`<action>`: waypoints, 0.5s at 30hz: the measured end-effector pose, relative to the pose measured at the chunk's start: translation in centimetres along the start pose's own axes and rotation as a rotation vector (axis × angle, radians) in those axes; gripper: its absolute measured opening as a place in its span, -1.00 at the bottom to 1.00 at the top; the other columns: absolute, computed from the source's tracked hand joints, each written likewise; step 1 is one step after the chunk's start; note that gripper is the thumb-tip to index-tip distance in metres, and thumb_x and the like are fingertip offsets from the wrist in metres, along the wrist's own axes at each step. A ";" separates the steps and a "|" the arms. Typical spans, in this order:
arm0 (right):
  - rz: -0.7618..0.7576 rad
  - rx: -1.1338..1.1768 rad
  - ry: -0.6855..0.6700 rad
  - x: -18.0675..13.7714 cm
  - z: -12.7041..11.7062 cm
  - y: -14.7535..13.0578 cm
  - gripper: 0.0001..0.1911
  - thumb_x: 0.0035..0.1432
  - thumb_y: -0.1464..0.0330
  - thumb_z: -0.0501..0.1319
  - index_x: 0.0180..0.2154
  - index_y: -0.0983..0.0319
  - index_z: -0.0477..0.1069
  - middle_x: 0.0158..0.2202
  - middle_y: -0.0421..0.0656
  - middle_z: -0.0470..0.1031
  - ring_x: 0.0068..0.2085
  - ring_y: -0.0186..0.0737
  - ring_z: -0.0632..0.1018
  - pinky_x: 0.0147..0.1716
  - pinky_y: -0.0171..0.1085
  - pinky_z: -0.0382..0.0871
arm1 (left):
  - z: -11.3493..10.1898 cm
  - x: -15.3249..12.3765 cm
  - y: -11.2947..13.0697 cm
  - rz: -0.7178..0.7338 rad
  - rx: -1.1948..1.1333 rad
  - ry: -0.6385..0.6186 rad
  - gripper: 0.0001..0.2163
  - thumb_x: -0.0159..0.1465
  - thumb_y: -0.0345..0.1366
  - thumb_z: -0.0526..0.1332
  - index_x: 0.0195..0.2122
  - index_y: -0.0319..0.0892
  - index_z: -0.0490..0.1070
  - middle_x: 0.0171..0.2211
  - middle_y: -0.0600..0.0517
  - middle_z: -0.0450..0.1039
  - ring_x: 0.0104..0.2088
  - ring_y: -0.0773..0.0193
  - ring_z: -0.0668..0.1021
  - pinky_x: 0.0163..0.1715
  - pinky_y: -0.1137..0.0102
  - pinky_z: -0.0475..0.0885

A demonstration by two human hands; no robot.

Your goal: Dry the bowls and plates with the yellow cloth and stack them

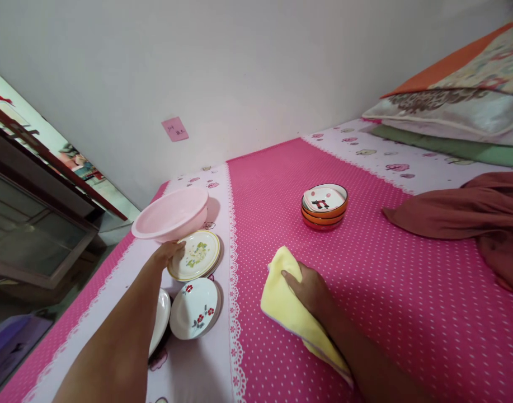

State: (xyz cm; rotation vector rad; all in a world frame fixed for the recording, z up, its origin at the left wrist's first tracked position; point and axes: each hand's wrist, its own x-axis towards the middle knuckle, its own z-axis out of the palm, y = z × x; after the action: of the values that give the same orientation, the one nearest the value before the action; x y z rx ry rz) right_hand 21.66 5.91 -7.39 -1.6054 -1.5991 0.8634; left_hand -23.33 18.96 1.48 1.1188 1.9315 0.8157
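Observation:
My left hand [171,253] pinches the left rim of a plate [197,256] with a yellow edge and a green and yellow print. Its thumb lies on top and the other fingers are hidden. This plate tops a small stack. Just nearer to me lies a white plate [194,308] with red flowers, and another white plate [160,319] is partly hidden behind my left forearm. In my right hand [309,285] a folded yellow cloth [286,299] is gripped above the pink dotted bedspread, its end hanging along my wrist.
Behind the plates is a pink basin [172,212]. A stack of orange-sided bowls [324,207] stands on the bedspread [268,190], ahead of my right hand. A reddish-brown cloth [461,204] lies at right, below piled pillows [457,112]. The wall [256,73] borders the far side.

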 end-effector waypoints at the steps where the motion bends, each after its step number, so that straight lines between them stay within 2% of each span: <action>1: -0.004 -0.003 0.001 0.0 0.0 0.0 -0.48 0.29 0.02 0.08 0.00 0.27 0.53 -0.11 0.09 0.68 -0.07 0.11 0.67 -0.07 -0.12 0.47 | 0.4 0.1 0.5 -0.032 0.018 -0.033 -0.66 0.41 -0.14 0.29 0.12 -0.20 0.46 0.06 -0.09 0.51 -0.05 0.08 0.61 -0.09 0.12 0.60; 5: 0.000 -0.025 0.005 0.1 0.2 0.2 -0.52 0.30 0.03 0.10 -0.05 0.24 0.54 -0.16 0.05 0.69 -0.11 0.07 0.68 -0.11 -0.17 0.46 | 1.6 0.1 2.4 -0.092 0.107 -0.139 -0.68 0.41 -0.16 0.29 0.12 -0.20 0.46 0.04 -0.10 0.52 -0.09 0.13 0.62 -0.12 0.15 0.61; 9: 0.001 -0.020 0.012 0.1 0.2 0.3 -0.53 0.31 0.03 0.11 -0.05 0.22 0.55 -0.16 0.03 0.70 -0.11 0.05 0.68 -0.13 -0.18 0.45 | 3.3 -0.4 4.1 -0.038 0.184 -0.173 -0.68 0.41 -0.16 0.29 0.10 -0.20 0.47 0.03 -0.09 0.53 -0.08 0.12 0.62 -0.12 0.15 0.60; 12: 0.013 -0.010 0.013 0.1 0.2 0.4 -0.52 0.30 0.02 0.11 -0.02 0.21 0.55 -0.14 0.02 0.70 -0.09 0.06 0.68 -0.11 -0.18 0.46 | 5.2 -1.1 6.0 0.045 0.214 -0.149 -0.69 0.40 -0.15 0.30 0.08 -0.21 0.48 0.03 -0.07 0.53 -0.07 0.09 0.62 -0.10 0.13 0.60; 15: 0.022 -0.005 -0.001 0.1 0.2 0.5 -0.49 0.29 0.02 0.11 0.01 0.22 0.54 -0.12 0.03 0.70 -0.08 0.05 0.68 -0.10 -0.18 0.47 | 7.2 -3.6 7.9 0.166 0.186 -0.045 -0.74 0.37 -0.18 0.34 -0.02 -0.23 0.52 -0.01 -0.07 0.56 -0.04 0.06 0.61 -0.03 0.10 0.56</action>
State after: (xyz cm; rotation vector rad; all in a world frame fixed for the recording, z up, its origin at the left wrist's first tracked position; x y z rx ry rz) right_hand 21.77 6.05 -7.94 -1.6287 -1.5880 0.8731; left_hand -12.69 20.19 5.16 1.4126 1.9261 0.7012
